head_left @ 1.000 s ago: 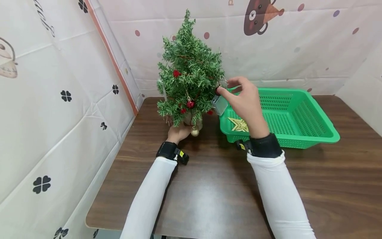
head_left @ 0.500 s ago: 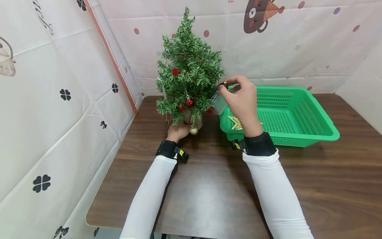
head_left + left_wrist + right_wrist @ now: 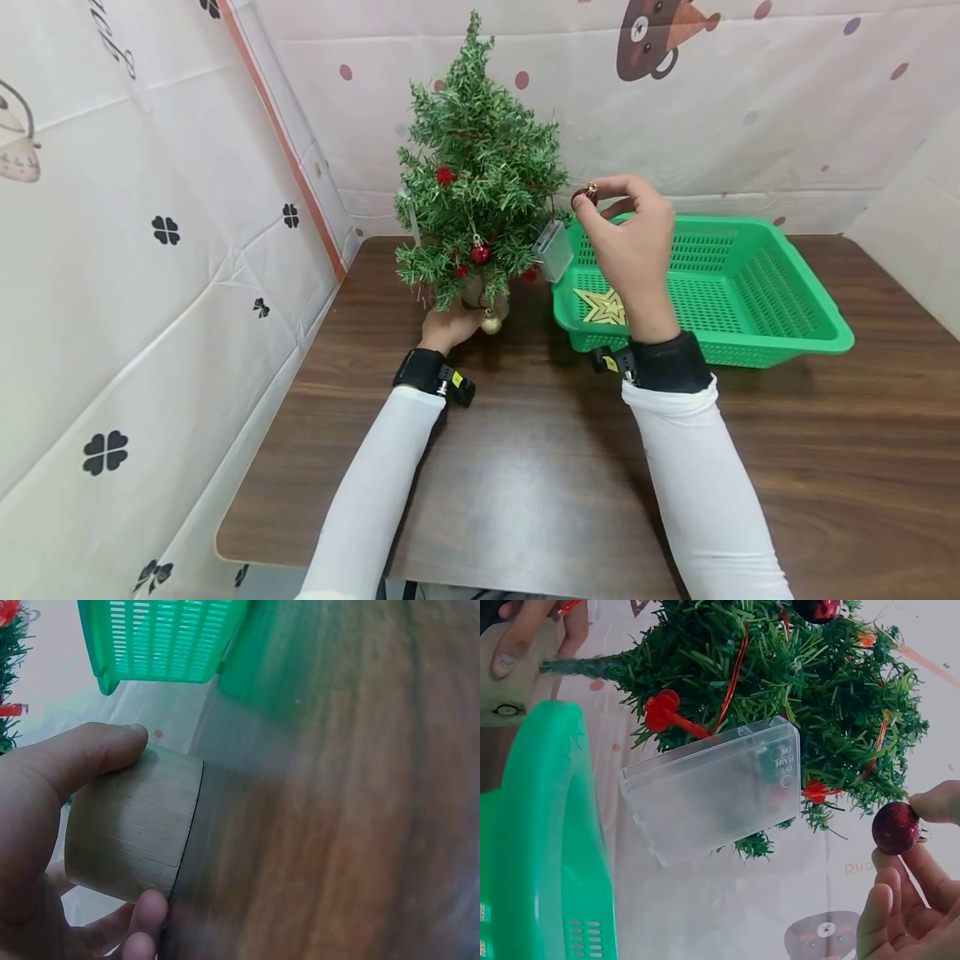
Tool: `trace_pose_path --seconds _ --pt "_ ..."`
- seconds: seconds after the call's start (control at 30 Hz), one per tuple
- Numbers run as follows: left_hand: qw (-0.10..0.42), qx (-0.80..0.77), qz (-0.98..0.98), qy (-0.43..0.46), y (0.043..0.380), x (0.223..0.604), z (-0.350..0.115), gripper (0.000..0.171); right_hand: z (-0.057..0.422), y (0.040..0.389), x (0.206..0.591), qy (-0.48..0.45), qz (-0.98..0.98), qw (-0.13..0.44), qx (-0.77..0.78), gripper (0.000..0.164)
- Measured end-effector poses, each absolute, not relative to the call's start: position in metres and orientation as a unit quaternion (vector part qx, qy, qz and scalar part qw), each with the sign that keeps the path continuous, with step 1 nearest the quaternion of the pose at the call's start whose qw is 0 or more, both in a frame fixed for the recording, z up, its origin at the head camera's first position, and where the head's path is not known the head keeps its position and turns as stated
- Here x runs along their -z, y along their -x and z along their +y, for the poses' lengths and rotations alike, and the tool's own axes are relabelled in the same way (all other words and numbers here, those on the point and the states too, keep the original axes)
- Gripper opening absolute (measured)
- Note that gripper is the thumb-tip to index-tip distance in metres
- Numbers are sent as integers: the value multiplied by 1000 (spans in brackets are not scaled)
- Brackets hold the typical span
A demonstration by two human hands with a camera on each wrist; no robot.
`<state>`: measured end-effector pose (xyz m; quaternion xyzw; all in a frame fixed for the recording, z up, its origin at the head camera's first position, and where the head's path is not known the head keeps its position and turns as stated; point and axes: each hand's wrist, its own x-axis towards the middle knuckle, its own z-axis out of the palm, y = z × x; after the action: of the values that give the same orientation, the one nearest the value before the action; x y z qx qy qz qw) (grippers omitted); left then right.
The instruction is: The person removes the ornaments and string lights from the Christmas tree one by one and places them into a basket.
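The right hand [image 3: 633, 237] pinched a glittery dark-red ball [image 3: 895, 828] — the left hand [image 3: 448, 330] gripped a green artificial tree's [image 3: 480, 158] pale wooden base [image 3: 135, 825].

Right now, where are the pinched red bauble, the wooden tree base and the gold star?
Pinched red bauble [image 3: 895, 829]: right wrist view, middle of its round body.
Wooden tree base [image 3: 135, 819]: left wrist view, on its side.
Gold star [image 3: 602, 307]: head view, near its visible middle.

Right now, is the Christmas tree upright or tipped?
Upright. Head view: the Christmas tree stands tip up. Left wrist view: its wooden base, gripped by the left hand, meets the tabletop along its bottom edge.
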<state>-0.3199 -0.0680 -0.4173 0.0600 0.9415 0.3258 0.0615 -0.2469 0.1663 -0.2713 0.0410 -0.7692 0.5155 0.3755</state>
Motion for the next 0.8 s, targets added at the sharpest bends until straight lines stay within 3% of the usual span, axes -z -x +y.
trace_pose_path --seconds 0.43,0.8 --pt "74 -337 929 -133 328 414 -76 100 155 256 271 -12 -738 389 -552 24" --pt "68 -354 922 -141 329 418 -77 104 146 265 266 -12 -667 429 -609 21"
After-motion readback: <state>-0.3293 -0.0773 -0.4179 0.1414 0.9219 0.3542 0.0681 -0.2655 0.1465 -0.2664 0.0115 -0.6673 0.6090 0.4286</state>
